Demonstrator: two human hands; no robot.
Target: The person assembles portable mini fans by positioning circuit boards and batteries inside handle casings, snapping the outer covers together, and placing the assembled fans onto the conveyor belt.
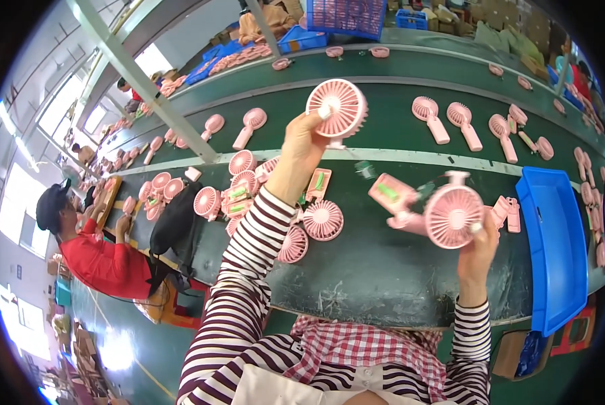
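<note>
My left hand point(304, 145) is raised over the bench and closed around the rim of a pink fan head point(346, 111). Lower and to the right, my right hand point(479, 255) grips another pink fan head point(453, 217) by its edge. A pink handle shell point(391, 192) with a green part inside lies close to that second fan head; whether they are joined by wire I cannot tell. Beside my left forearm is a heap of pink fan parts point(238, 189), several with green pieces. One round fan head point(322, 220) rests at the heap's right side.
A blue tray point(552, 250) stands at the right end of the dark bench point(383, 283). Beyond it, a green conveyor belt point(376, 121) carries several pink handheld fans point(461, 121). At left, a person in red point(110, 260) sits working. A slanted metal post point(147, 88) rises there.
</note>
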